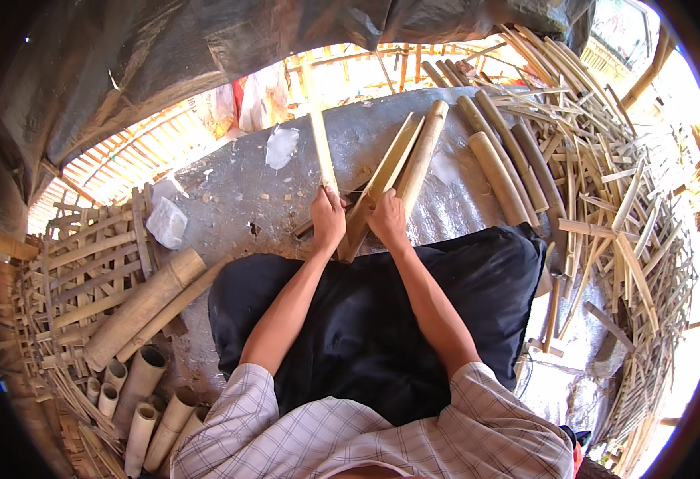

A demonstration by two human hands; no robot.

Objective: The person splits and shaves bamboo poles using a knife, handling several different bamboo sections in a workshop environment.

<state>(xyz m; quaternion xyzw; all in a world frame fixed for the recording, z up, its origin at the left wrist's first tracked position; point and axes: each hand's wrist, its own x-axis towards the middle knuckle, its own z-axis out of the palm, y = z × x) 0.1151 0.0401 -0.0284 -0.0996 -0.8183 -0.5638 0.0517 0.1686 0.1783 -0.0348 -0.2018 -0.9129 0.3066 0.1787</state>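
Note:
My left hand (pixel 328 219) is closed round the near end of a long, pale bamboo strip (pixel 321 144), which points away from me. To its right, my right hand (pixel 388 217) is closed at a split bamboo piece (pixel 391 160) with its pale inner side showing; the fingertips are partly hidden. That piece leans from near my lap toward the far side. Right beside it lies a whole bamboo pole (pixel 428 148). Something dark and thin shows between my hands, too covered to name. A short dark brown piece (pixel 304 229) lies just left of my left wrist.
Several bamboo lengths (pixel 498 176) lie at the right, beside a big heap of split strips (pixel 613 207). At the left are a woven bamboo panel (pixel 87 263), a thick bamboo tube (pixel 146 307) and several upright cut tubes (pixel 138 383). Black cloth (pixel 350 327) covers my lap.

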